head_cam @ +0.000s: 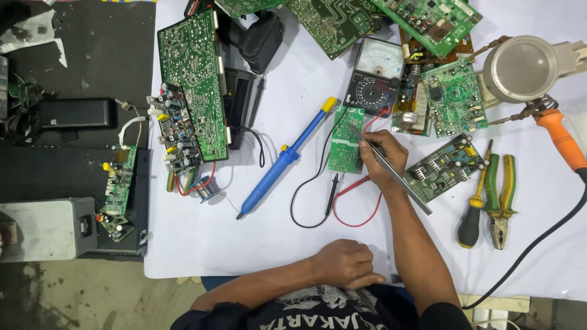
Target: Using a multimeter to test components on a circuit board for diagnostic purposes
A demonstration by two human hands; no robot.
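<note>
Head view: right hand (pixel 382 160) holds a pair of long grey metal tweezers (pixel 391 172), grip pinched narrow around the upper shaft. Tweezers' long axis runs diagonally: tips up and left of the grip, tail end down and right, over a tilted green circuit board with black heatsinks (pixel 445 167). Tips touch the top right corner of the small upright green circuit board (pixel 345 140), which lies just left of the grip, long axis pointing away from the person. Left hand (pixel 345 264) is curled loosely, knuckles down on the white worktop (pixel 257 238) near the torso, holding nothing that shows, well below the board. Right hand is clearly nearer. Blue desoldering pump (pixel 286 156) lies further left of the grip, diagonal. Analogue multimeter (pixel 376 76) sits above it.
</note>
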